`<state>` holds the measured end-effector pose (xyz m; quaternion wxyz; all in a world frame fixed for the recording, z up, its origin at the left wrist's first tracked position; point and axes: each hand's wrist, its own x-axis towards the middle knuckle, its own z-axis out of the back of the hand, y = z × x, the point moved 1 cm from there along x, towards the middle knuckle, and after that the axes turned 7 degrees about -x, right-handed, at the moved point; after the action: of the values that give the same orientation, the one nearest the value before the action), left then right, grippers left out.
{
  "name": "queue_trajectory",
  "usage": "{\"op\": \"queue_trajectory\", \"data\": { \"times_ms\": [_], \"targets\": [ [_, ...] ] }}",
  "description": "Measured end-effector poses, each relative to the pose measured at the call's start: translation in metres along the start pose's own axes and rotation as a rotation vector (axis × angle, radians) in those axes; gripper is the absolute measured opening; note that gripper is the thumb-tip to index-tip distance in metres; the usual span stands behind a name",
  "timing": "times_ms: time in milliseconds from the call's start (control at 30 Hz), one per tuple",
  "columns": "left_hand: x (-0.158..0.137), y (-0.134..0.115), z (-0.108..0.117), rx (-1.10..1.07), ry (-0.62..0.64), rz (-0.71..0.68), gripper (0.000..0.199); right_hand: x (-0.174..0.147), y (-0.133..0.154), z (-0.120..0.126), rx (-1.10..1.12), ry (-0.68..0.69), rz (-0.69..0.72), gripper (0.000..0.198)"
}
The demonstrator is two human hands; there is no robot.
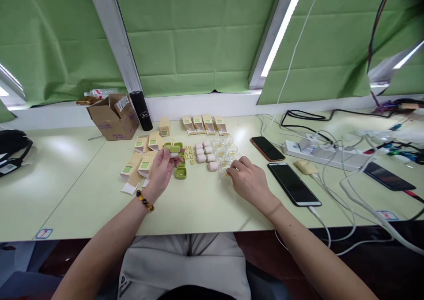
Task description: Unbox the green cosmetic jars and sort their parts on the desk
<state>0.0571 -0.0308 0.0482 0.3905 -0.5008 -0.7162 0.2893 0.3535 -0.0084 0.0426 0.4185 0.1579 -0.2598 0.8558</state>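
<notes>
My left hand grips a small green case with a whitish underside, raised above several green square trays. My right hand is closed, fingertips down at the nearest of several clear plastic cups with yellowish centres. Its fingers cover what they pinch, probably one of these cups. Between the hands lie two columns of pale pink blocks and small yellow pieces. Opened cream cartons with green labels stand beside my left hand.
More cream cartons stand at the back, near a black cylinder and a cardboard box. To the right lie two phones, a power strip and tangled white cables. The table's front edge runs close to my lap.
</notes>
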Motion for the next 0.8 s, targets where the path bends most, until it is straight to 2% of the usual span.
{"op": "queue_trajectory", "data": {
  "times_ms": [200, 267, 367, 533, 667, 800],
  "targets": [
    [-0.003, -0.002, -0.007, -0.04, 0.016, 0.036, 0.045, 0.0, 0.0, 0.006, 0.045, 0.011, -0.008, 0.016],
    [-0.004, -0.003, -0.009, -0.058, 0.025, 0.068, 0.048, 0.003, -0.001, 0.015, 0.083, -0.045, -0.027, 0.011],
    [-0.006, -0.003, -0.012, -0.092, 0.04, 0.137, 0.052, 0.015, 0.003, 0.028, 0.169, -0.21, -0.048, 0.016],
    [-0.009, 0.001, -0.013, -0.112, 0.084, 0.24, 0.063, 0.05, 0.034, 0.034, 0.422, -0.437, 0.006, 0.021],
    [-0.01, 0.007, -0.014, -0.157, 0.11, 0.266, 0.069, 0.074, 0.064, 0.023, 0.537, -0.481, 0.071, 0.036],
    [-0.012, 0.011, -0.015, -0.153, 0.129, 0.267, 0.066, 0.087, 0.083, 0.01, 0.661, -0.528, 0.104, 0.051]
  ]
}}
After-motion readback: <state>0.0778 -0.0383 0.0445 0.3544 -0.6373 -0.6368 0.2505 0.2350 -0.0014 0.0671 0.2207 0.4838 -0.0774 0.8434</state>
